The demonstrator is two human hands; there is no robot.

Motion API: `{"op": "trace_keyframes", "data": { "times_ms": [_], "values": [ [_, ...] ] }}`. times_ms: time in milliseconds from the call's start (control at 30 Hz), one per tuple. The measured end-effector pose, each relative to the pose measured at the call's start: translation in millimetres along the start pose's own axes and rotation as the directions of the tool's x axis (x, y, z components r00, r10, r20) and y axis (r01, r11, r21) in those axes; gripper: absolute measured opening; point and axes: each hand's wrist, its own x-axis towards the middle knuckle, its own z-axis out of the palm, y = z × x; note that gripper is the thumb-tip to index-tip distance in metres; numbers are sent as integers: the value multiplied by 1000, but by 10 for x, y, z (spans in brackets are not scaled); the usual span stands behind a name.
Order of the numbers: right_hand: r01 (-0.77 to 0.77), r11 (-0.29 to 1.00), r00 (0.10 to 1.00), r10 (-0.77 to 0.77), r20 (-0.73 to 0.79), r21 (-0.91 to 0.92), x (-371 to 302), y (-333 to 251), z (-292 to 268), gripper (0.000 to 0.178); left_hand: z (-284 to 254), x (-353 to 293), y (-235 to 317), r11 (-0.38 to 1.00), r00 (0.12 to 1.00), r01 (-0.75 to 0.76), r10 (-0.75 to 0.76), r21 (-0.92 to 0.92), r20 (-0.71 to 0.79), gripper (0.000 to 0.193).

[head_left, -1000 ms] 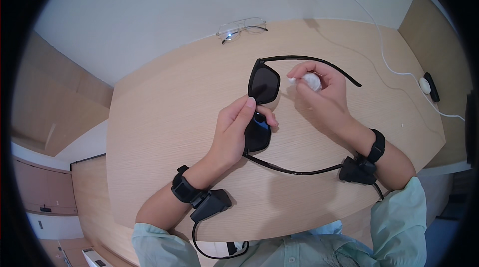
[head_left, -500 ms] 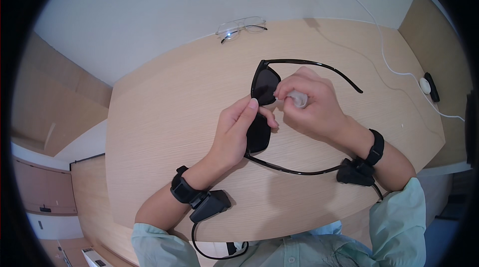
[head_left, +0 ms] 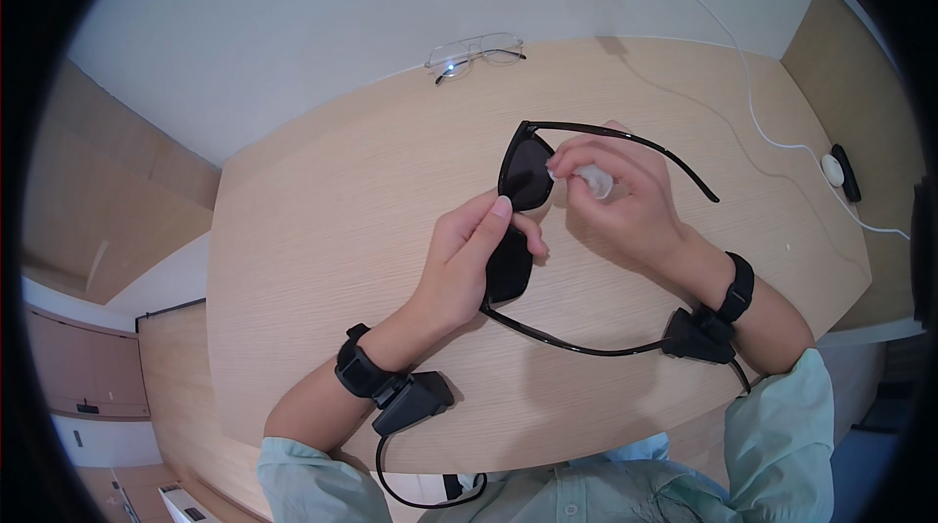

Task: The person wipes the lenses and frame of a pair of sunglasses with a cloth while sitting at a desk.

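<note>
Black sunglasses (head_left: pixel 518 230) pinched in left hand (head_left: pixel 469 254); right hand (head_left: pixel 625 201) grips white cloth (head_left: pixel 591 179).

There is a single view, taken from a wide fisheye camera worn on the person's head. It looks steeply down and slightly forward over the table (head_left: pixel 322 230), whose far edge meets a pale wall at the top of the picture. The camera sits close: the person's own forearms enter from the lower edge and the left hand (head_left: pixel 469 254) and right hand (head_left: pixel 625 201) fill the centre, with the chest of a light green shirt (head_left: pixel 547 494) at the very bottom. The round lens leaves a black rim in the corners and bends the table's straight edges outward toward it. No second view shares the scene
</note>
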Motion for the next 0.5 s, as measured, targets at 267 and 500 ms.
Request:
{"op": "trace_keyframes", "data": {
  "times_ms": [267,500],
  "values": [
    [-34,993,990,17,140,117,-13,-77,9,9,12,-1,11,1000,1000,12,-12,-13,-24,47],
    [-235,946,965,200,168,224,-38,-89,-2,7,48,-18,-2,998,1000,-5,4,-57,-12,42]
  ]
}}
